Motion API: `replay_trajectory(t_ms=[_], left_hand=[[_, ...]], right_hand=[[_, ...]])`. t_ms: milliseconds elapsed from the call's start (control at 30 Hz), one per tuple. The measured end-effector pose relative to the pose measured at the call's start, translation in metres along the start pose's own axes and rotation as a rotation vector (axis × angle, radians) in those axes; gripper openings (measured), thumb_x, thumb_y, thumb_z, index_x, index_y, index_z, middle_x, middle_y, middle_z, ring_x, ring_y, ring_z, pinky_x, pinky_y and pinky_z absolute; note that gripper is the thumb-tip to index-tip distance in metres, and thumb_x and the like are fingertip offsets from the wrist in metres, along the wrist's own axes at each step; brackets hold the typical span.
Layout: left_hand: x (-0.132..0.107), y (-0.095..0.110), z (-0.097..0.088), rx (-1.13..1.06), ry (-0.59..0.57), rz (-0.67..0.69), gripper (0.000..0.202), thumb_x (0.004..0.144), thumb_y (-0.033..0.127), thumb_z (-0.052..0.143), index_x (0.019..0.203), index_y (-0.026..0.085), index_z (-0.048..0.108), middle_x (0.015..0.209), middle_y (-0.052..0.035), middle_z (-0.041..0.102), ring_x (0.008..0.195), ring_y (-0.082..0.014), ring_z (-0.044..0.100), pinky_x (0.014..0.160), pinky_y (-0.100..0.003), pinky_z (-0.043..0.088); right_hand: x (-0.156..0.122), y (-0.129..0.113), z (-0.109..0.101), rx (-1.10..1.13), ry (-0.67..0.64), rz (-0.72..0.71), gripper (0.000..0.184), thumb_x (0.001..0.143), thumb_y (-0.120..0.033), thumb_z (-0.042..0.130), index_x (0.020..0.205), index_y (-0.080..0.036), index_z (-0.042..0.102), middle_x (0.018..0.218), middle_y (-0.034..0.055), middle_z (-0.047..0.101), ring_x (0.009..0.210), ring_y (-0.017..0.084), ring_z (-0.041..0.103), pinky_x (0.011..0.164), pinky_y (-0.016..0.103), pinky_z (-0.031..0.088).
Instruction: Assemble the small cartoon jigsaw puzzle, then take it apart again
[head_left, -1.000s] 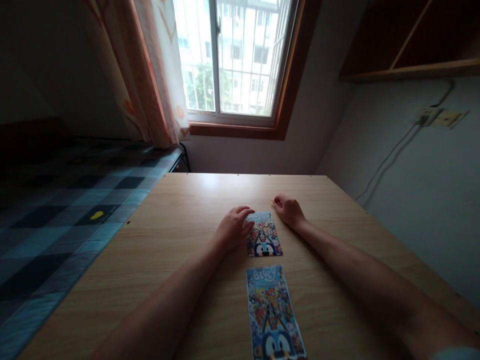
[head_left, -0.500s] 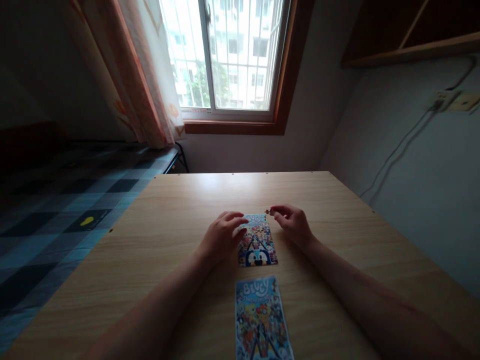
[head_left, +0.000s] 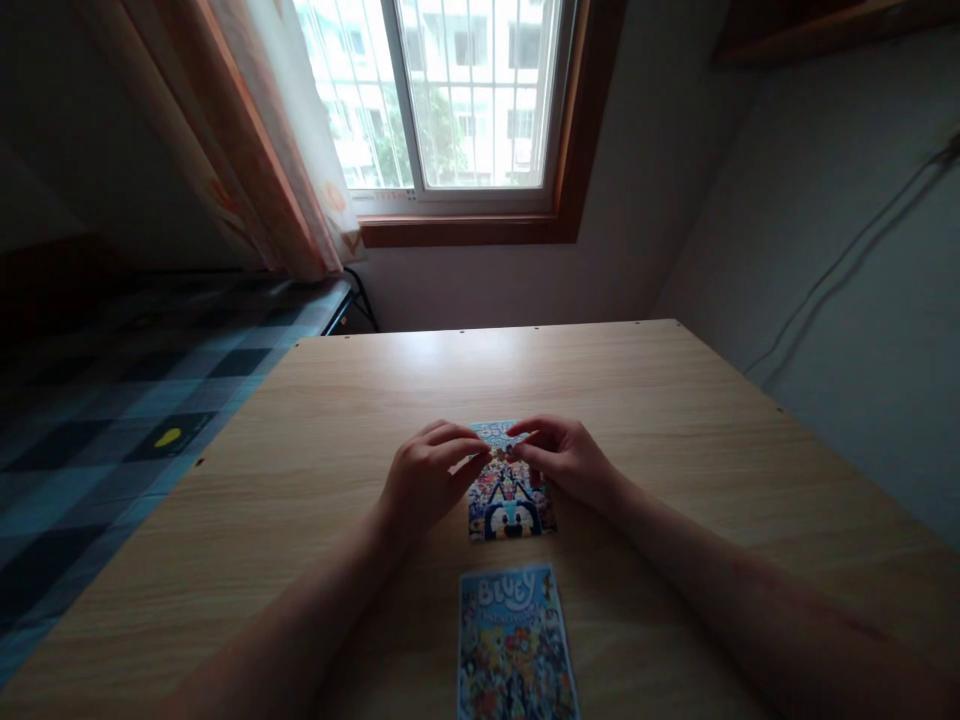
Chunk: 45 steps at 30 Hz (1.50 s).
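A small colourful jigsaw puzzle (head_left: 510, 495) with a blue cartoon dog lies on the wooden table (head_left: 337, 400). My right hand (head_left: 566, 462) pinches a tiny puzzle piece (head_left: 512, 449) over the puzzle's upper part. My left hand (head_left: 426, 478) rests at the puzzle's left edge, its fingers curled and its fingertips touching the puzzle near the piece. A printed picture card (head_left: 514, 640) marked "Bluey" lies closer to me, below the puzzle.
The table stands against the wall under a window (head_left: 450, 95) with a curtain (head_left: 255, 140) at its left. A bed with a blue checked cover (head_left: 112, 420) runs along the table's left side. A cable (head_left: 847, 260) hangs on the right wall.
My right hand carried the small piece from the bare table right of the puzzle leftward over the puzzle's top. My left hand stayed at the puzzle's left edge. The view tilted down.
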<state>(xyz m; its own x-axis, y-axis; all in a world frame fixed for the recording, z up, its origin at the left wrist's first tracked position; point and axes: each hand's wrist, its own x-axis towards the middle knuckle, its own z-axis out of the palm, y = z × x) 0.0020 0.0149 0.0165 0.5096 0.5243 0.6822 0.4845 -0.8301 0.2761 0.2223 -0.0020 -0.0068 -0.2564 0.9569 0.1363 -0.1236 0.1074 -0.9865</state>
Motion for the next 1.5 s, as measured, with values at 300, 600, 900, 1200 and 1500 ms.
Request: replay_trajectory(t_ms=[300,600,900,1200,1500], left_hand=[[-0.001,0.000,0.001,-0.026,-0.031,0.016,0.014,0.092,0.027,0.063,0.086,0.021,0.074,0.085,-0.0037,0.074,0.076,-0.0146,0.067,0.069,-0.029,0.056],[-0.002,0.000,0.002,0.008,-0.050,0.008,0.016,0.095,0.027,0.059,0.092,0.021,0.074,0.091,-0.0050,0.073,0.081,-0.0160,0.067,0.074,-0.031,0.057],[-0.007,-0.007,0.006,0.005,-0.216,-0.056,0.020,0.090,0.032,0.063,0.104,0.022,0.074,0.108,-0.0076,0.072,0.099,-0.0221,0.067,0.087,-0.041,0.059],[-0.008,0.001,0.008,0.023,-0.383,0.030,0.036,0.089,0.028,0.064,0.124,0.022,0.065,0.131,-0.0103,0.064,0.124,-0.0286,0.057,0.104,-0.050,0.052],[-0.004,0.006,0.007,-0.083,-0.446,0.038,0.034,0.093,0.020,0.055,0.124,0.028,0.066,0.119,-0.0062,0.068,0.108,-0.0231,0.063,0.096,-0.043,0.055]], right_hand=[[0.000,-0.004,-0.002,0.002,-0.053,0.035,0.032,0.078,-0.035,0.077,0.102,-0.016,0.069,0.078,0.0038,0.074,0.054,0.010,0.065,0.042,0.017,0.049],[0.003,0.005,-0.010,-0.054,-0.010,-0.063,0.024,0.077,-0.034,0.075,0.093,-0.016,0.072,0.080,0.0038,0.073,0.057,0.011,0.064,0.051,0.023,0.055],[-0.001,0.003,-0.022,-0.681,0.064,-0.254,0.015,0.082,-0.021,0.063,0.088,-0.020,0.077,0.076,0.0010,0.073,0.059,0.010,0.056,0.057,0.023,0.044],[-0.003,-0.005,-0.018,-0.911,-0.011,-0.347,0.019,0.077,-0.012,0.063,0.084,-0.024,0.076,0.075,-0.0004,0.072,0.071,0.015,0.061,0.071,0.027,0.045],[-0.005,-0.004,-0.017,-1.012,-0.018,-0.417,0.015,0.076,-0.012,0.063,0.078,-0.023,0.074,0.075,0.0002,0.072,0.072,0.016,0.059,0.077,0.030,0.045]])
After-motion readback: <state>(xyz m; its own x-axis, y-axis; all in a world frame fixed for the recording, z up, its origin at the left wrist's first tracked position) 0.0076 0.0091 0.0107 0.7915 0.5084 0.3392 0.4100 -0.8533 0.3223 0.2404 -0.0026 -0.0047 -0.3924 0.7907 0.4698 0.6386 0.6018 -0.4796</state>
